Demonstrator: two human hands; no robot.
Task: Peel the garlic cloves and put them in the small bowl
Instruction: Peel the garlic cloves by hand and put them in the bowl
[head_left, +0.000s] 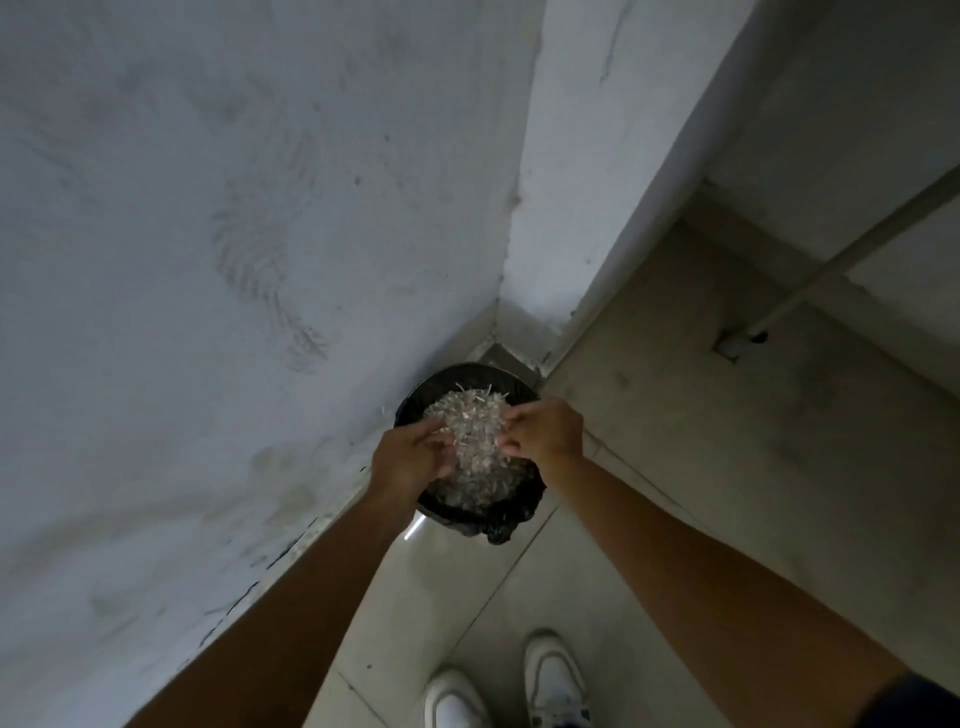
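You look down into a dim corner under flat, grey indoor light. The wall (208, 234) reads bluish and soft, while the floor tiles (675, 441) sit in muddy shade. One small glint shows on the tile just below the bin (457, 512). Your forearms are dark and underexposed. The pale scraps (470, 431) are the brightest patch, their edges smeared. Wall lines bow toward the frame edges from the wide lens.

Pale papery garlic skins (470, 431); black bin liner (498, 527); white shoes (553, 675); beige floor tiles (675, 415); grey-white scuffed wall (208, 208).
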